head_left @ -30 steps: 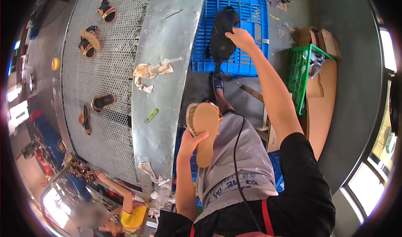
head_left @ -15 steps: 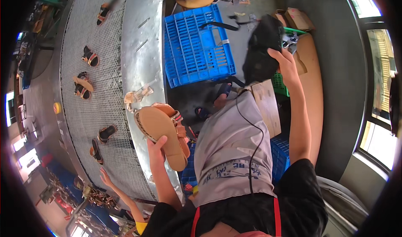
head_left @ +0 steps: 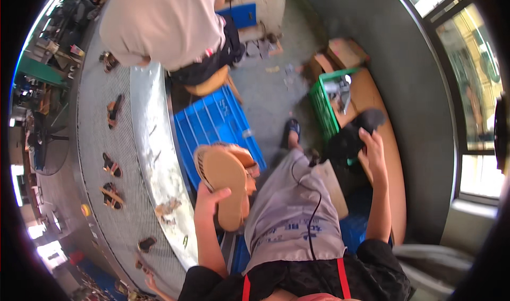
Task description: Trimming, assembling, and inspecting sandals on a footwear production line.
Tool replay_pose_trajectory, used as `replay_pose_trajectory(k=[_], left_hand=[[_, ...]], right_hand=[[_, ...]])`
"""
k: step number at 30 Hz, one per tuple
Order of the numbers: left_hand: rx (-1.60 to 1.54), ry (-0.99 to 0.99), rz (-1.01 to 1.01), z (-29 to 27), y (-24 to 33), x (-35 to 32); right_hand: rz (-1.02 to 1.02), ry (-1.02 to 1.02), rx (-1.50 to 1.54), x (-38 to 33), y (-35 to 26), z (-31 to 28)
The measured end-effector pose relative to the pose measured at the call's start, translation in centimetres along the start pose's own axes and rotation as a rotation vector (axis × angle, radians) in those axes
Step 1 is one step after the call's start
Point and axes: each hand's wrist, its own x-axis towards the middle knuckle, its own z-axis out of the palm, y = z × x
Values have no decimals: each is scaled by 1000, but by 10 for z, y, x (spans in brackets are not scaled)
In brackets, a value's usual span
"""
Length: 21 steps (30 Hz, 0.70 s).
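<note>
My left hand [head_left: 208,199] is closed round a pair of tan sandals [head_left: 227,173], the plain sole of one facing up and brown straps showing behind it. It hovers beside the metal edge of the conveyor, over the near part of the blue crate [head_left: 210,117]. On the right, my right hand [head_left: 373,151] grips a floppy black thing [head_left: 345,144] by its edge; I cannot tell whether it is a bag or a cover. That black thing hangs near the green crate [head_left: 321,107], which holds grey pieces.
Several sandals [head_left: 111,165] lie spaced along the mesh conveyor belt [head_left: 133,189] at left. A co-worker [head_left: 164,22] sits on a stool at the far end; another person's hand [head_left: 151,281] reaches in at lower left. Cardboard boxes [head_left: 342,54] stand by the wall.
My view has shifted, bringing the seated co-worker and more of the green crate into sight. My right hand has lowered the black thing. The sandals remain in my left hand.
</note>
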Motion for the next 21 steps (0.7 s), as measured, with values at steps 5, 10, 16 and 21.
replay_pose_trajectory(k=[5,10,16,21], left_hand=[[-53,36,-18,113,-3,107],[-48,48,-75,212,22,208],[0,-63,-55,292,70,301],[-18,-114,-5,334,113,373]], right_hand=[[-26,114,24,117,73,-35],[175,-34,166,199,30,-24],[131,-68,153,312,-53,-15],[105,-60,144,409,-82,-5]])
